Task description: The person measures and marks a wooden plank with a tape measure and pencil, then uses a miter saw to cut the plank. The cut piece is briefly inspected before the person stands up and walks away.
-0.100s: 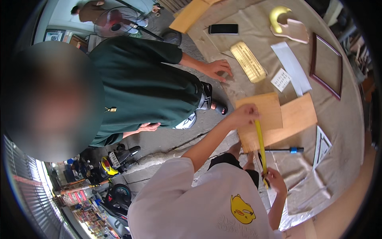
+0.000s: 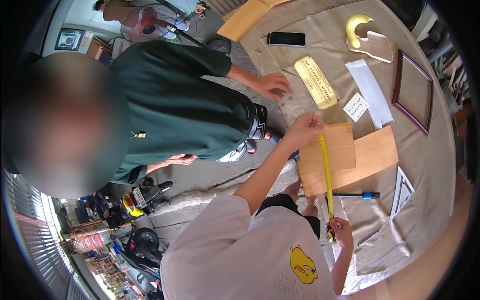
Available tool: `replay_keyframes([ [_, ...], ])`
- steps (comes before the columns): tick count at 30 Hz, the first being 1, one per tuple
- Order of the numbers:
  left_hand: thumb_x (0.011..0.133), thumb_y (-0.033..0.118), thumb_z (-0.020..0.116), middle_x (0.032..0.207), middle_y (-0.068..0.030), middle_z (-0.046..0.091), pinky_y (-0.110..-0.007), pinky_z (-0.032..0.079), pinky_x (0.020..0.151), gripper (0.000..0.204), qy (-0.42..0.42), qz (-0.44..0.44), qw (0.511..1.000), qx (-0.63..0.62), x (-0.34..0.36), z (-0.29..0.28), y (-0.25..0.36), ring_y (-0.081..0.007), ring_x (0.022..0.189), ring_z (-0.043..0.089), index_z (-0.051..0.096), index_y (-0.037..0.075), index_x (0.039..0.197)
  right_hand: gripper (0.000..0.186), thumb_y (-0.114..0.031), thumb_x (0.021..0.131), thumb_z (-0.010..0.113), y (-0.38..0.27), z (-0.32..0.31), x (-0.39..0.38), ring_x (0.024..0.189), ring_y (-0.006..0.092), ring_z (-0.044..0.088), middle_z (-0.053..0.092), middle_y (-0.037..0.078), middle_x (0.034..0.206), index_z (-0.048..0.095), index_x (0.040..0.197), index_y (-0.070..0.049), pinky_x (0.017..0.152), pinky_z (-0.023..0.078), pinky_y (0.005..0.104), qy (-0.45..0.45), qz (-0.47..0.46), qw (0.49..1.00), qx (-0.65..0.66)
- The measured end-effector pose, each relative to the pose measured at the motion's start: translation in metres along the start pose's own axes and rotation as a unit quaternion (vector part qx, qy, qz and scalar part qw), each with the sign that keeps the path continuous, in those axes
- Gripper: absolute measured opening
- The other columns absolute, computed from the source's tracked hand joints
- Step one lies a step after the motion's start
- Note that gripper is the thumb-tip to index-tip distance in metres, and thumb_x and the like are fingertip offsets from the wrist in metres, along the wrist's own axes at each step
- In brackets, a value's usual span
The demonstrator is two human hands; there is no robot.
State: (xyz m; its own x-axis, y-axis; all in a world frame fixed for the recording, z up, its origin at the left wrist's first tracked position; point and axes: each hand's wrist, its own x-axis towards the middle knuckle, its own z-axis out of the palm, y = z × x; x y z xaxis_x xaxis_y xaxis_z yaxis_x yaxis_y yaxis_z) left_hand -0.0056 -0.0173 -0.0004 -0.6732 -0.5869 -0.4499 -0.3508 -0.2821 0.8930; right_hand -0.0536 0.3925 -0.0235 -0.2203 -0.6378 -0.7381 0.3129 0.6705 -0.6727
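The yellow steel tape measure [image 2: 326, 172] lies lengthwise across the pale rectangular wooden board [image 2: 330, 157], its far end pinched by the left hand [image 2: 302, 131], its case gripped by the right hand [image 2: 341, 231] nearer the body.

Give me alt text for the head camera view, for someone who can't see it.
A person's left hand and right hand stretch a yellow tape measure across a wooden board on a cloth-covered table. Beside them, a person in a green shirt rests a hand on the table edge.
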Motion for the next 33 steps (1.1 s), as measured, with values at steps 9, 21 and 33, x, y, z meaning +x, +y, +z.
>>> replay_keyframes([
  [9,0.081,0.033,0.077,0.127,-0.0168,0.057,-0.048,0.041,0.101,0.049,-0.006,0.285,0.864,0.414,-0.053,0.044,-0.047,-0.0386,0.119,0.053,0.059,0.007,0.118,0.036,-0.036,0.092,0.062,-0.057,0.012,0.005,0.063,0.0286,0.068,0.07,0.015,0.069,0.076,0.084,-0.004,0.063,0.051,0.038,0.247,0.059,0.952,-0.172],
  [21,0.079,0.033,0.077,0.14,-0.0125,0.051,-0.05,0.036,0.104,0.052,0.02,0.322,0.823,0.467,-0.057,0.059,-0.083,-0.0362,0.132,0.045,0.057,0.011,0.122,0.038,-0.037,0.091,0.062,-0.089,0.0,-0.039,0.057,0.0265,0.065,0.068,0.015,0.064,0.077,0.081,-0.004,0.059,0.05,0.0374,0.204,0.153,0.943,-0.213],
  [33,0.082,0.036,0.075,0.14,-0.0117,0.053,-0.049,0.036,0.103,0.048,0.03,0.327,0.815,0.477,-0.056,0.059,-0.083,-0.0354,0.131,0.047,0.059,0.013,0.121,0.038,-0.038,0.092,0.065,-0.043,-0.002,-0.025,0.059,0.0168,0.061,0.069,0.012,0.066,0.078,0.086,-0.004,0.062,0.049,0.0323,0.143,0.156,0.97,-0.115],
])
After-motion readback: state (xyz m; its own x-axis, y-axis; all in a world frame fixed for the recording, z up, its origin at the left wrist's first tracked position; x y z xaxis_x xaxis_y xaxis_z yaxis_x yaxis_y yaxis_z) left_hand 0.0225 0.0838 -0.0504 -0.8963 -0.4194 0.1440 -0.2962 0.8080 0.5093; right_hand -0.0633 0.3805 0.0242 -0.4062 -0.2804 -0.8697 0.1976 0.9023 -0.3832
